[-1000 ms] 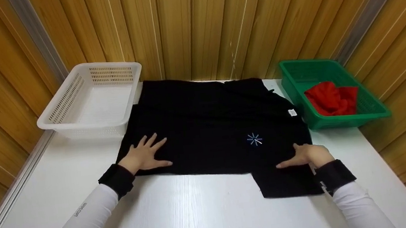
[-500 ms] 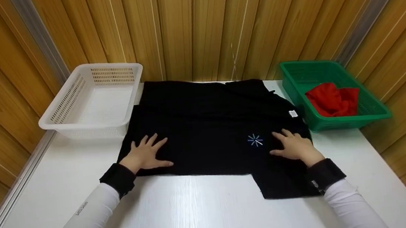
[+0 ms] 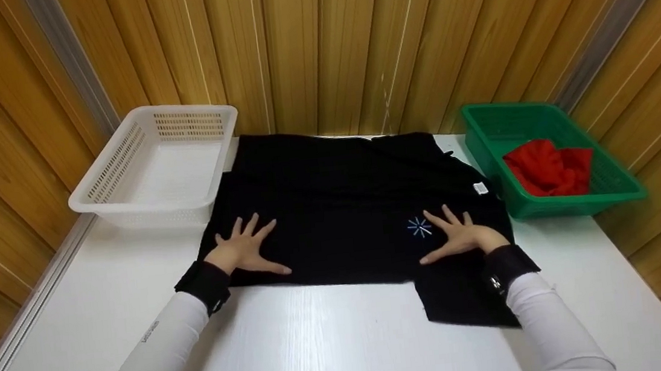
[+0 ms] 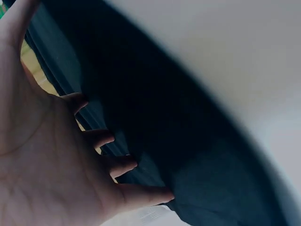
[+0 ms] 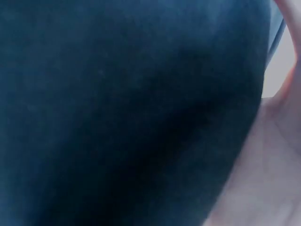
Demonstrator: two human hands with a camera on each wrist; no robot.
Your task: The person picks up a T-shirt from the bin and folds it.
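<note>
— The right hand (image 3: 463, 238) has come inward over the black garment (image 3: 334, 227) to just beside its starburst print (image 3: 419, 227); the left hand (image 3: 246, 251) looks to have stayed by the garment's left side.
— Grasping anything?
— No, both are released, fingers spread over the garment, probably to keep it flat.
— Where's it lying?
— Mid-table (image 3: 321, 344), reaching toward the far edge, between the white basket (image 3: 144, 207) near the far left corner and the green basket (image 3: 551, 208) near the far right, likely set aside to give it room.
</note>
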